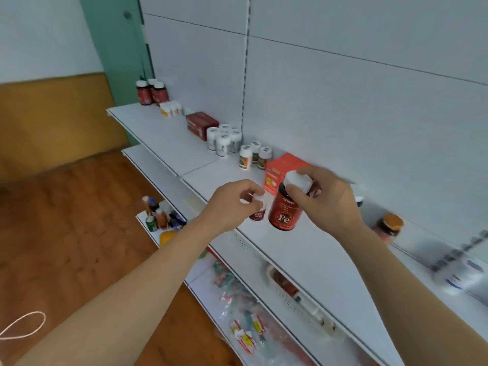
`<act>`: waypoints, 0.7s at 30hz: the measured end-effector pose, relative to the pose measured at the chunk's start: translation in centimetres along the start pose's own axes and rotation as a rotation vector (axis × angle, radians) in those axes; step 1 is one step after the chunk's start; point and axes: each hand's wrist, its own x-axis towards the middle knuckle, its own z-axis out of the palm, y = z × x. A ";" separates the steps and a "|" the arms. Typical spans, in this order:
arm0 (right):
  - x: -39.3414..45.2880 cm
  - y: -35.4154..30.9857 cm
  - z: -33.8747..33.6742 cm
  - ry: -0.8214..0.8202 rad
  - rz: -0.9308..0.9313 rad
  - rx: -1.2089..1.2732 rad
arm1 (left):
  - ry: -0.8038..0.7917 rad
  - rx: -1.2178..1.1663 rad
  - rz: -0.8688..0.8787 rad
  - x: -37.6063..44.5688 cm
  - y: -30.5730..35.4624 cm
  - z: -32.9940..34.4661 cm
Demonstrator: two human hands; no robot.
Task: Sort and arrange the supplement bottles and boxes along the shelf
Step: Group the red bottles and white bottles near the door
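Shelf front strip bare beside hands; orange box and bottle cluster crowd back wall.

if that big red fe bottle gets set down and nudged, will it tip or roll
The Fe bottle looks rigid and fairly squat, so standing it probably resists tipping. Its round body would likely roll if laid down on the flat shelf. Held only by the cap in the right hand, it may swing.

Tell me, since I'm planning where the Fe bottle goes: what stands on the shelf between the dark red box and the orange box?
In the head view, two bottle clusters stand between the dark red box and the orange box: four white bottles, then three white-capped bottles.
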 end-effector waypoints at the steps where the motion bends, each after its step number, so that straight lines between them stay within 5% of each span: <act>1: 1.2 -0.5 1.1 -0.009 -0.010 0.000 | 0.017 0.001 -0.005 0.9 -0.8 -1.0; 21: 18.2 -13.7 23.1 0.051 0.038 -0.058 | 0.019 -0.001 0.041 16.5 -18.1 -22.3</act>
